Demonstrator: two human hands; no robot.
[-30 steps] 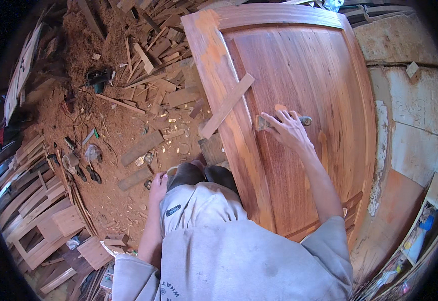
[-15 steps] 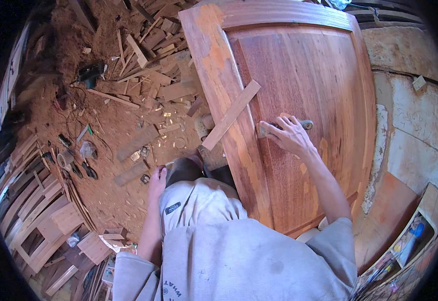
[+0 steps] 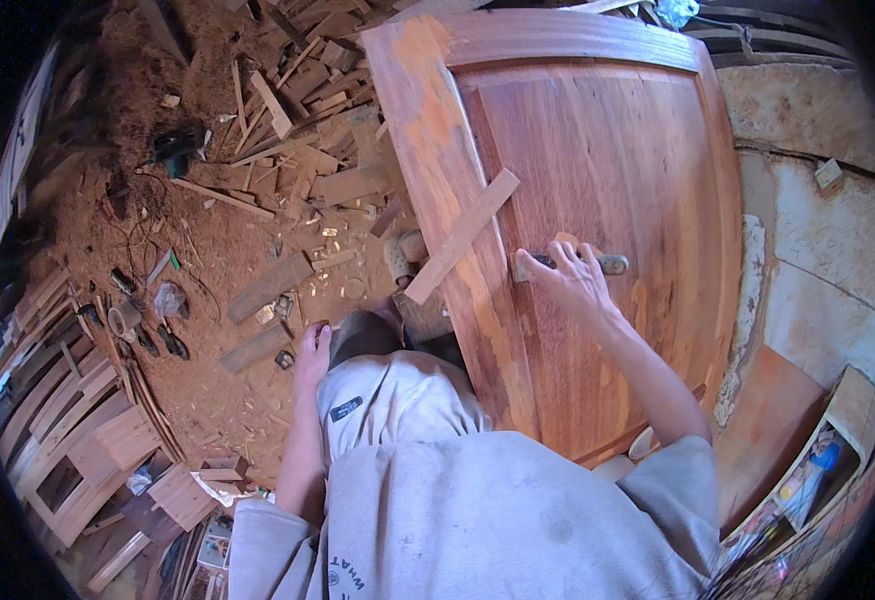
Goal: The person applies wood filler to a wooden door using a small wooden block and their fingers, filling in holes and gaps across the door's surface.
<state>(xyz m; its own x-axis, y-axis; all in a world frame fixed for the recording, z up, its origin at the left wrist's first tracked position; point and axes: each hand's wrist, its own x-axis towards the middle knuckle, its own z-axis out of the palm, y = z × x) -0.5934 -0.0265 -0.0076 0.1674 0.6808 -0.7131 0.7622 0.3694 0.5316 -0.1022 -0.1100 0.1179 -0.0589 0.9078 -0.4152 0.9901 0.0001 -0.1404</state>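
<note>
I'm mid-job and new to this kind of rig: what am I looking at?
There is no machine here, just a person's two bare hands. The one view comes from a fisheye camera worn on the head, looking down, so edges bend and picture left is the person's left.

The right hand has its fingers over a flat-bladed scraper at the framed wooden panel; how firmly it grips is unclear. A loose wood strip lies across the panel's frame. The left hand is beside the left leg; whether it holds anything is hidden. Wood offcuts litter the floor.
</note>
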